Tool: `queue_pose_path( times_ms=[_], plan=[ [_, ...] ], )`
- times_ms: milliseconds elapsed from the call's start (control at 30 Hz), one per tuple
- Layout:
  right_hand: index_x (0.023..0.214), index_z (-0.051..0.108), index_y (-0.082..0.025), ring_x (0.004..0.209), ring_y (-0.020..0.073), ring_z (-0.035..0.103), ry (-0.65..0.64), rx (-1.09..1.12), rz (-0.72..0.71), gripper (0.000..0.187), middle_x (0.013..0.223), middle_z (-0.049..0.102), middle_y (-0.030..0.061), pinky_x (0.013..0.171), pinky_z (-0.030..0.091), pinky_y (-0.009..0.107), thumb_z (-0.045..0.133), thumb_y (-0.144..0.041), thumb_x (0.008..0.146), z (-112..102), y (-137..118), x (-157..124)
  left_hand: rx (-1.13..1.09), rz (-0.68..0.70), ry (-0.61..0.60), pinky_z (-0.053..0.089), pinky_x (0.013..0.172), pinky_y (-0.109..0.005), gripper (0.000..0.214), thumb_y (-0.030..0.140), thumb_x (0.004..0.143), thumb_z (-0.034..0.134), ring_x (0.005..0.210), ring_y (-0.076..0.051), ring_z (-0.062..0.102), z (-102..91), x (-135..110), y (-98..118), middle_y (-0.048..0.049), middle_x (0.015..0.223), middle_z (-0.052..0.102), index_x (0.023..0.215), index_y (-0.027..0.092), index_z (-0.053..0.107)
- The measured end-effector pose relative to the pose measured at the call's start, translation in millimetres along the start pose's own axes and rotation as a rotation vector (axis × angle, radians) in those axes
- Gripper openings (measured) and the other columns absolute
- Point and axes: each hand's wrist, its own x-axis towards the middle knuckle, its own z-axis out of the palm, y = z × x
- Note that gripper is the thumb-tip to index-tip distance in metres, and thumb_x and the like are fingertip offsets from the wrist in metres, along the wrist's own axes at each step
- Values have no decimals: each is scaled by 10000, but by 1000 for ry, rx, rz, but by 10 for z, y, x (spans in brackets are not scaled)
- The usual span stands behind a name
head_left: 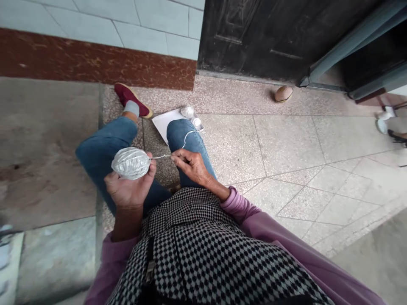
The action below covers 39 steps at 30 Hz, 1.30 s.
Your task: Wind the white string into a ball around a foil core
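Note:
My left hand [129, 188] is wrapped round a white ball of yarn [130, 162], held above my left knee. From the ball a white strand [186, 140] runs right to my right hand [190, 165], whose fingers pinch it over my right knee. The strand then curves up and away toward small white yarn balls [190, 116] lying on a white tray [165, 120] on the floor, partly hidden behind my knee. I sit with jeans-clad legs bent, wearing a checked apron and purple sleeves.
A red shoe [132, 98] is on my left foot near the wall. A round brownish object [283, 93] lies by the dark door [254, 38]. A grey stone step [47, 144] runs along the left. Terrazzo floor [302, 161] spreads to the right.

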Motion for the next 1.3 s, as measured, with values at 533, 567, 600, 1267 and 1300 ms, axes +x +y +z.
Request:
queue_pose_path(
  times_ms=[533, 567, 600, 1267, 1300],
  plan=[
    [938, 546, -266, 569, 127, 73, -390, 756, 563, 470, 643, 197, -145, 491, 244, 205, 545, -313, 1406, 42, 201, 130, 651, 130, -259, 710, 1133, -470, 779, 293, 579, 1209, 1286, -393, 829, -356, -56, 11, -153, 1415, 907, 1316, 241, 964],
    [945, 526, -271, 559, 124, 72, -402, 765, 578, 462, 652, 190, -146, 482, 250, 200, 529, -303, 1406, 19, 215, 112, 726, 164, -272, 688, 1239, -526, 771, 263, 589, 1213, 1355, -422, 814, -316, -100, 57, -151, 1435, 897, 1319, 253, 965],
    [957, 515, -273, 554, 121, 80, -408, 763, 590, 451, 666, 193, -145, 478, 257, 195, 526, -302, 1407, -5, 220, 89, 794, 195, -284, 639, 1352, -586, 746, 226, 589, 1211, 1425, -455, 791, -275, -132, 103, -145, 1428, 888, 1294, 272, 969],
    [1007, 677, -249, 554, 75, 204, 58, 386, 204, 370, 769, 514, -93, 489, 214, 203, 950, -448, 1158, -1635, -13, -198, 982, 90, -339, 580, 1451, -635, 542, 31, 553, 1064, 1520, -536, 714, -363, 81, 117, -139, 1240, 879, 996, 295, 898],
    [989, 663, -253, 550, 76, 229, 134, 320, 189, 364, 776, 529, -85, 497, 223, 208, 924, -432, 1168, -1820, -13, -184, 973, 94, -360, 630, 1392, -615, 564, 73, 539, 1099, 1468, -523, 745, -329, 53, 95, -125, 1245, 886, 1019, 304, 914]
  ],
)
